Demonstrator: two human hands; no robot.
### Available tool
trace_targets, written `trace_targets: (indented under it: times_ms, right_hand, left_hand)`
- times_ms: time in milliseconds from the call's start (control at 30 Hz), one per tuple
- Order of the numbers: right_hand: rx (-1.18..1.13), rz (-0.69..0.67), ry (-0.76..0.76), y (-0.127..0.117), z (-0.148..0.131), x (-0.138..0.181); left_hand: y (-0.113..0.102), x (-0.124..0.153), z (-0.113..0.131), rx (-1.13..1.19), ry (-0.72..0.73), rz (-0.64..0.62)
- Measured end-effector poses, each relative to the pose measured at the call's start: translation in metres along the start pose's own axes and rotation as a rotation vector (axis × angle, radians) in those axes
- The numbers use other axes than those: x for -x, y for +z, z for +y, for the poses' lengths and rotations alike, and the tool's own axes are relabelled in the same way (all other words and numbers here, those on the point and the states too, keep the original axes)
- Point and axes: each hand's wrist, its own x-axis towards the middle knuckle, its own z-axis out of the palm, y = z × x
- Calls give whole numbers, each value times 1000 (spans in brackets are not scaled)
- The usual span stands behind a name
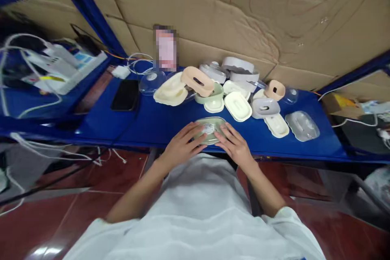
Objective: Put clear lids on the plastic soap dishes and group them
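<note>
Where the white garment (pixel 198 207) fills the bottom of the view, two bare forearms extend forward to the near edge of the blue shelf (pixel 158 124). Left hand (pixel 182 146) and right hand (pixel 234 145) lie palm down on either side of a pale green soap-box lid (pixel 210 129), fingers loosely spread and fingertips resting on its top; neither hand pinches or lifts it. This lid sits flat on the shelf at the front edge, centred before the person, with a round clear patch showing between the two hands. Just beyond it and to the right lie a cream tray (pixel 237 106), a grey lid with a slot (pixel 265 107), a second cream tray (pixel 276 125) and a clear tray (pixel 302 125). Farther back, a cream shell (pixel 171 91) lies beside a peach slotted lid (pixel 197 81), which rests on a green base (pixel 213 96); white lids (pixel 239 69) are stacked behind. At the left, a black phone (pixel 125 94) lies flat, with white cables (pixel 138 61) beyond it. Brown cardboard (pixel 243 16) forms the back wall.
</note>
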Motion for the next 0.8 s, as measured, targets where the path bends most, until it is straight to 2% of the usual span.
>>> trace_targets:
  times_ms: [433, 500, 667, 800]
  right_hand:
    - [43, 84, 58, 8, -6, 13]
    - [-17, 38, 94, 3, -1, 11]
    - [-133, -190, 127, -11, 19, 1]
    - [-198, -216, 102, -10, 26, 3]
  left_hand:
    - [-2, -2, -1, 200, -105, -44]
    - [-4, -3, -3, 242, -130, -53]
    - [-5, -4, -6, 294, -150, -64]
    - [-4, -4, -6, 265, -131, -68]
